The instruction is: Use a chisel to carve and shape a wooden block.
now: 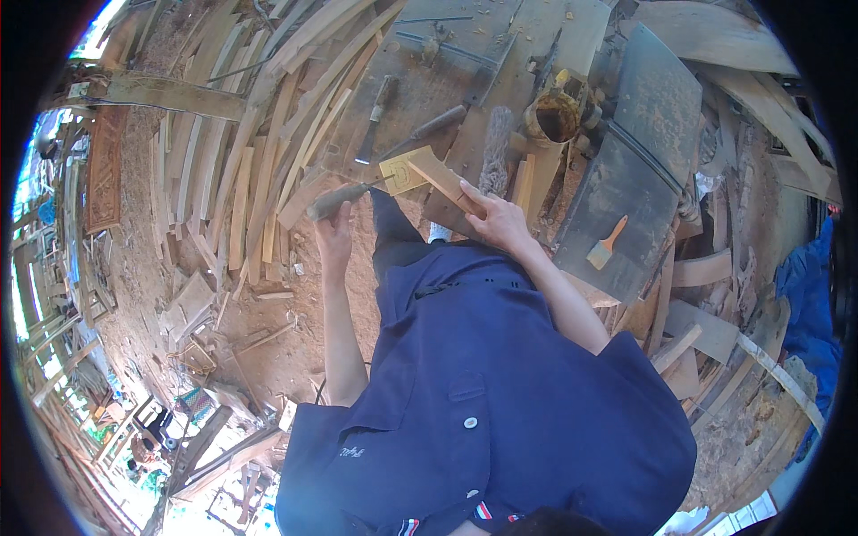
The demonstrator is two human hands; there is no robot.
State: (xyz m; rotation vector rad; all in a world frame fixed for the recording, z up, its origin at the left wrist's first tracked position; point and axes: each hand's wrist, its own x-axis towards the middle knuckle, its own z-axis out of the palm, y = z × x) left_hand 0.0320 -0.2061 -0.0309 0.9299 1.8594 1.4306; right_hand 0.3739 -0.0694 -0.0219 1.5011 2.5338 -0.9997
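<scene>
In my left hand [334, 234] is a thick handle of a tool [334, 200], closed in my fingers. Its thin metal shank points right, toward a flat yellow piece [404, 175] with dark line markings; whether the tip touches it I cannot tell. My right hand [497, 217] grips a light wooden strip [440, 179] slanting up to the left. The strip's far end overlaps the yellow piece; how the two are joined, if at all, is hidden. Beyond them on the wooden bench [451, 67] lie a chisel [374, 121] and another long-handled tool [436, 123].
To the right, a brush [608, 243] with an orange handle lies on a dark dusty board [617, 214]. A stained round container [554, 116] stands near a rough grey stick [495, 150]. Curved wooden planks [268, 152] are stacked at left. A blue tarp [807, 286] hangs far right.
</scene>
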